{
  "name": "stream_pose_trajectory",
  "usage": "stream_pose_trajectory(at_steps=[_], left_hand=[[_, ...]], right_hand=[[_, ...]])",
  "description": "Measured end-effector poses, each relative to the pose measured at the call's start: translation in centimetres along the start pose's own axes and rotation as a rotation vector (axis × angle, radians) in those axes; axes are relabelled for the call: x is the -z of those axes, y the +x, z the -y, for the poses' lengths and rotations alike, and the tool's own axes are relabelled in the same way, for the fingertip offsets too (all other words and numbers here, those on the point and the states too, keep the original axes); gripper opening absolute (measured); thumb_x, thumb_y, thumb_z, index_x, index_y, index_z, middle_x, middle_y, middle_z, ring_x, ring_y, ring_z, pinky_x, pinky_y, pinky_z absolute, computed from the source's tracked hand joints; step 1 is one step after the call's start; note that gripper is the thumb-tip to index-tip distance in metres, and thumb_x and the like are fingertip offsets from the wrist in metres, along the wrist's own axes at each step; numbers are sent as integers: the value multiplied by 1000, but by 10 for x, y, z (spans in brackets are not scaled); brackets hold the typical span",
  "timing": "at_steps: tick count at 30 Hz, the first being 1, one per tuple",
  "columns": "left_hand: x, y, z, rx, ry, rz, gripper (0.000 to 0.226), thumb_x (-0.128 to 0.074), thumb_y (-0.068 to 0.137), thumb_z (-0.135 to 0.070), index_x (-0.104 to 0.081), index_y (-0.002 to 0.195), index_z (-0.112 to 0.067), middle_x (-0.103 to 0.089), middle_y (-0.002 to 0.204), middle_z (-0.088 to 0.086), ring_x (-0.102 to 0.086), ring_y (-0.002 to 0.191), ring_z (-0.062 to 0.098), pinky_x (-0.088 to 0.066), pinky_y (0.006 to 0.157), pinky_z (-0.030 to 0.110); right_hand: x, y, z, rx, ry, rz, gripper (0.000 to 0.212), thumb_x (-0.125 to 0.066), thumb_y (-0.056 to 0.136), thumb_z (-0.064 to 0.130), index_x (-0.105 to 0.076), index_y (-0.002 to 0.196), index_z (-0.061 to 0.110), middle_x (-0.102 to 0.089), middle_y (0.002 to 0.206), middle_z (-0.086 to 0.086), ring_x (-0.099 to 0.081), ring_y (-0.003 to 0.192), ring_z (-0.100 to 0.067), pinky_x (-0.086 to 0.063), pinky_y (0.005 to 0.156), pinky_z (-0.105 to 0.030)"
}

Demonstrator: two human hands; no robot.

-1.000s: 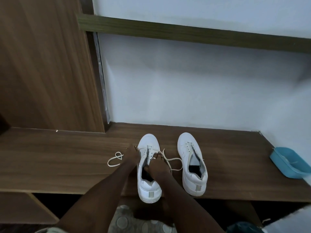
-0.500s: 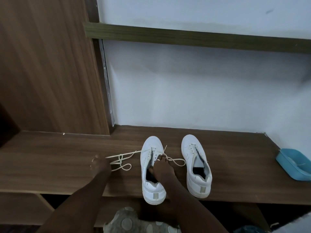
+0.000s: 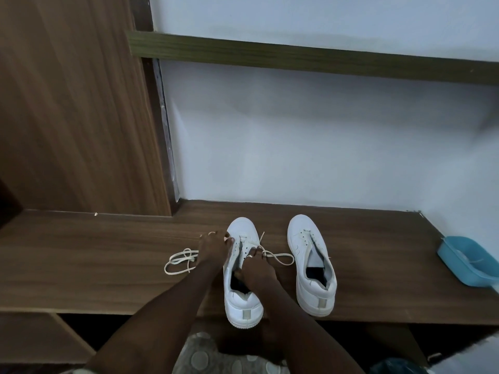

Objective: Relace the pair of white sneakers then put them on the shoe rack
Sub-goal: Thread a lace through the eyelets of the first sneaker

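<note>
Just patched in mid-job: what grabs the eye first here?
On the wooden bench, the left hand and right hand work at the eyelets of the left sneaker, the right pinching its lace. The right sneaker beside it looks unlaced; a blue tub sits far right.

A long brown wood-grain worktop (image 3: 94, 252) is running along the foot of a pale wall and carrying four things. The left sneaker (image 3: 244, 306) is standing near the middle, toe pointing at the wall and heel jutting slightly over the front edge. The right sneaker (image 3: 316, 290) is sitting just beside it, parallel, not touching. A loose lace (image 3: 178, 261) is lying in loops to the left of the pair, and a loop of threaded lace (image 3: 282, 259) is trailing between the shoes. A blue tub (image 3: 464, 263) is resting far right
</note>
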State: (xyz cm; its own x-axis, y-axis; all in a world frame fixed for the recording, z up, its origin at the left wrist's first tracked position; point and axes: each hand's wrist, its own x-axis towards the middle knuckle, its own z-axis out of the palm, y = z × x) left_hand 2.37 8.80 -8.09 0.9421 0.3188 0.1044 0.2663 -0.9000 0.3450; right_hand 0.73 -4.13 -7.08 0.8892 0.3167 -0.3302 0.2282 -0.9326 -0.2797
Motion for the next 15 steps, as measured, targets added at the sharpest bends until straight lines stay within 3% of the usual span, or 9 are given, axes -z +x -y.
stream_pose_trajectory(at_steps=[3,6,9,12,15], left_hand=[[-3,1,-8,-29,-9,20,27,-43,98,-31,-62,110,-15,-65,110,10,-57,106,26,-38,92,33],[-4,0,-6,9,14,38,28,-38,100,-24,-60,111,-11,-64,112,12,-58,107,29,-37,91,34],[-5,-5,5,64,-38,64,28,-37,100,-23,-56,115,-7,-62,116,14,-55,111,31,-36,92,35],[-4,-9,13,60,-175,76,25,-44,98,-24,-56,112,-6,-64,110,16,-56,107,34,-37,90,38],[-4,-9,8,37,-279,106,22,-50,96,-29,-59,105,-11,-67,102,11,-60,100,30,-43,87,39]], right_hand=[[0,-2,-2,13,-18,18,94,-59,89,31,3,148,-6,5,156,-24,-8,145,-34,-27,112,-41],[0,-4,-1,-5,-39,-21,75,-48,93,10,1,148,-5,2,156,-25,-15,144,-36,-31,110,-40],[2,-7,1,-14,-63,-79,61,-39,96,3,-8,148,-5,-10,153,-28,-31,138,-37,-38,105,-40],[3,-10,-1,5,-95,-152,43,-37,96,2,-34,139,-3,-41,140,-21,-52,122,-31,-46,94,-35],[5,-13,-4,47,-136,-222,31,-39,95,2,-52,123,4,-52,129,-13,-56,117,-27,-47,91,-33]])
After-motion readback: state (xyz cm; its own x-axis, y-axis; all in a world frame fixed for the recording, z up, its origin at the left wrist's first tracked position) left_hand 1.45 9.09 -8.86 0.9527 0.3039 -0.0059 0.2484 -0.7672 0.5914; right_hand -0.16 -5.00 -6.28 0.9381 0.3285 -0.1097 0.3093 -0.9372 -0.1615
